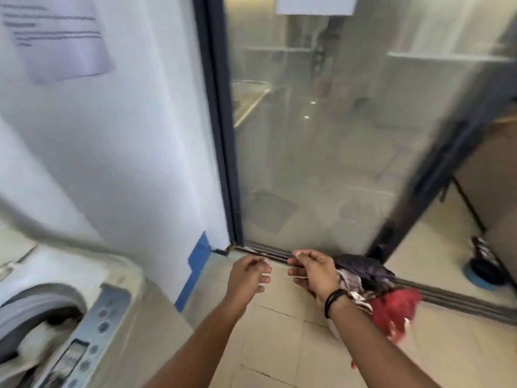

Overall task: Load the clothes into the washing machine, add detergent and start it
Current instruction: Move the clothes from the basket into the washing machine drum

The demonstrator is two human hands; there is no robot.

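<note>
Glass door (321, 135) w/ dark frame fills the view ahead; white wall (126, 135) to its left. Washing machine (56, 317) sits low left, drum open, some laundry already inside. Floor (279, 345) btwn is bare tile, plenty of room to swing left. Clothes (377, 289), a dark, pale & red bundle, hang by the right hand (316, 273), which is closed on them. Left hand (249, 275) half-curled, holding nothing, just beside. Best: gather loose ends w/ both hands, carry across to the drum, clear of the door track.
</note>
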